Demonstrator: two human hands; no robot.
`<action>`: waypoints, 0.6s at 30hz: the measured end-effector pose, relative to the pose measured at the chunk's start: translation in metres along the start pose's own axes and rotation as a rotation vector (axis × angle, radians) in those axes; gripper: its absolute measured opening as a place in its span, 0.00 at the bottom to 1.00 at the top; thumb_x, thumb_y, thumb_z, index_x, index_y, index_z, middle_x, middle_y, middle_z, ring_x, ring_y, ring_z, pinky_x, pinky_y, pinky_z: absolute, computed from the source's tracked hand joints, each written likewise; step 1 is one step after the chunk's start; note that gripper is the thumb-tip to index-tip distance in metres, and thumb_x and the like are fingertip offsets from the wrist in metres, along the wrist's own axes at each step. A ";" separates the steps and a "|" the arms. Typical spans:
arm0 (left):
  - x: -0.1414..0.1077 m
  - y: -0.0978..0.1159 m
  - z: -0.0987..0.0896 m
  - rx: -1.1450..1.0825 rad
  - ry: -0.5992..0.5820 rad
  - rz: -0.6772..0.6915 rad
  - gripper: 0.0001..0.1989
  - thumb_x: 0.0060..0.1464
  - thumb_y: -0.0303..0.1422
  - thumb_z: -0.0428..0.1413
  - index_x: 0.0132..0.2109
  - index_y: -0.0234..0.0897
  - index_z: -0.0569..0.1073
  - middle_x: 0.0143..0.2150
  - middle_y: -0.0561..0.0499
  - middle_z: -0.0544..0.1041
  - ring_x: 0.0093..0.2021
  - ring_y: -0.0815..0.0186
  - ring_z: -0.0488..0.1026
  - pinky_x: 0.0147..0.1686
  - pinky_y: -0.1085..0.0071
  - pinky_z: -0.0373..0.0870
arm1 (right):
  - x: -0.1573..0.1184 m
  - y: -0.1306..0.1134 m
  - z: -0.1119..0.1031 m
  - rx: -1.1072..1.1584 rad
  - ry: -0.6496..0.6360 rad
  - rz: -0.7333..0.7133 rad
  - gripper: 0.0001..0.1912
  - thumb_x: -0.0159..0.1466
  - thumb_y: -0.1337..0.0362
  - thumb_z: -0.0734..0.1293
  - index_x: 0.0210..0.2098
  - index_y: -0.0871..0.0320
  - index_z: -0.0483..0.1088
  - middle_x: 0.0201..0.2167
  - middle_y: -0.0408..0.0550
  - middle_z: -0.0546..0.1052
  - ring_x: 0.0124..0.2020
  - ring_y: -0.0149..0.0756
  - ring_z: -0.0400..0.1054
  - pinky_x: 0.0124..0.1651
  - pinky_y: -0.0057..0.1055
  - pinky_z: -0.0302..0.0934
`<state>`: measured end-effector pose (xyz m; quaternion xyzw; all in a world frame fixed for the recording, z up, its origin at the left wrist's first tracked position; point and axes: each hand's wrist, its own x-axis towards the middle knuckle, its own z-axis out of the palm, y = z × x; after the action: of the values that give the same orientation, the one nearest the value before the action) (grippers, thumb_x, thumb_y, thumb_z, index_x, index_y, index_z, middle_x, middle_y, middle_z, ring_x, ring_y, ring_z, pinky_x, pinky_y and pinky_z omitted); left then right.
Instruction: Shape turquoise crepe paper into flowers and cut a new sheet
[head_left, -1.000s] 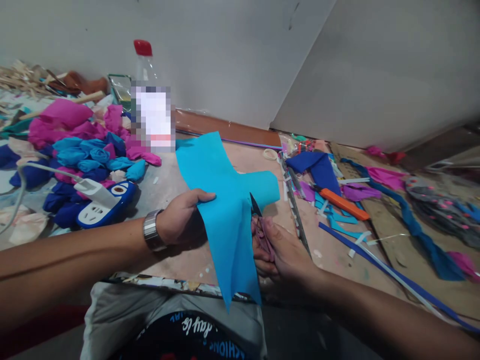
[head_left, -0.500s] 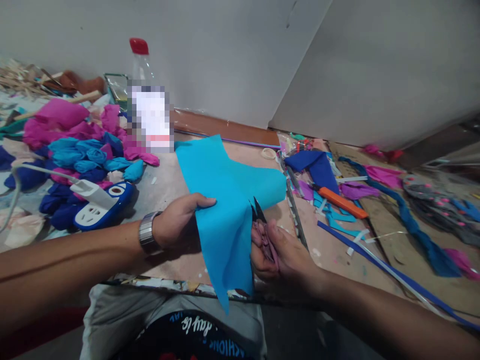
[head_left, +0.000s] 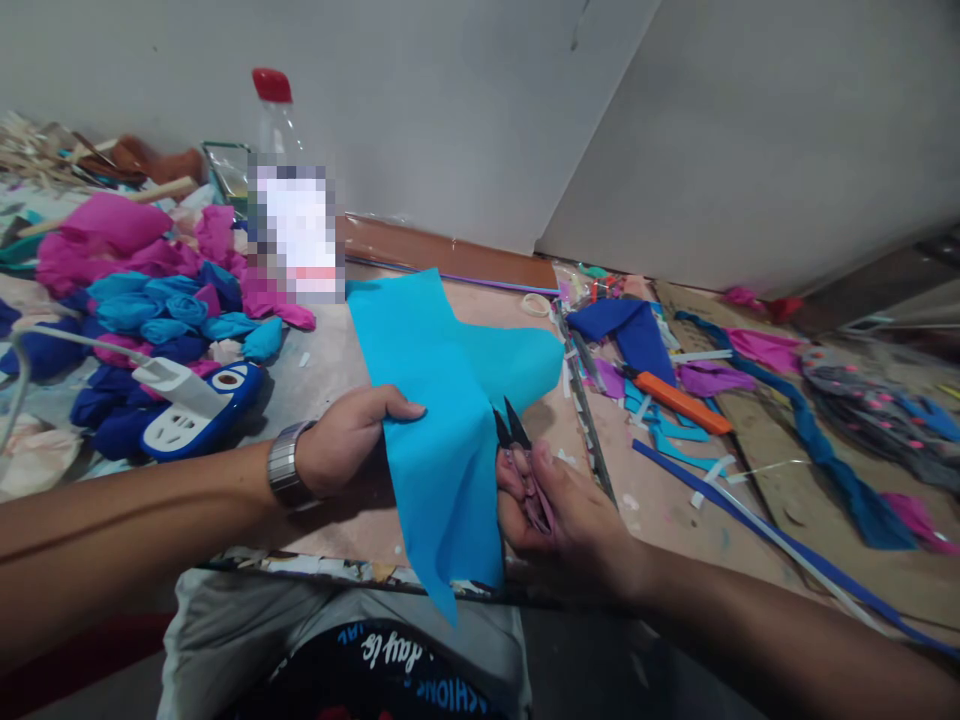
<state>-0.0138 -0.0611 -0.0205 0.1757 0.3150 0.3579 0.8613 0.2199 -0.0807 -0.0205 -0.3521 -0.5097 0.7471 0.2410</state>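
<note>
A sheet of bright blue crepe paper hangs over the table's front edge, with a cut running in from its right side. My left hand pinches its left edge, thumb on top and the other fingers hidden underneath. In my right hand is a pair of scissors with dark blades and pinkish handles. The blades stand apart at the inner end of the cut, and the paper beyond them curls up to the right.
Blue and pink paper bundles crowd the left, beside a blue-and-white power strip. A red-capped bottle stands behind a pixelated phone-like screen. An orange utility knife lies among paper scraps at right, near cardboard.
The scissor blades have spread wider at the cut. Both hands and the paper appear slightly further left, as does the whole scene.
</note>
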 end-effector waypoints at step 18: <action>0.016 0.017 0.000 -0.125 -0.261 -0.093 0.28 0.45 0.34 0.51 0.49 0.18 0.77 0.40 0.31 0.83 0.44 0.46 0.81 0.52 0.52 0.73 | 0.032 -0.034 0.011 -0.077 0.144 0.099 0.32 0.59 0.31 0.64 0.30 0.57 0.67 0.21 0.37 0.59 0.19 0.24 0.50 0.21 0.24 0.44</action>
<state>-0.0139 -0.0376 -0.0187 0.1519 0.1855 0.3106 0.9198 0.1910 -0.0512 0.0049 -0.4385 -0.5013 0.7108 0.2260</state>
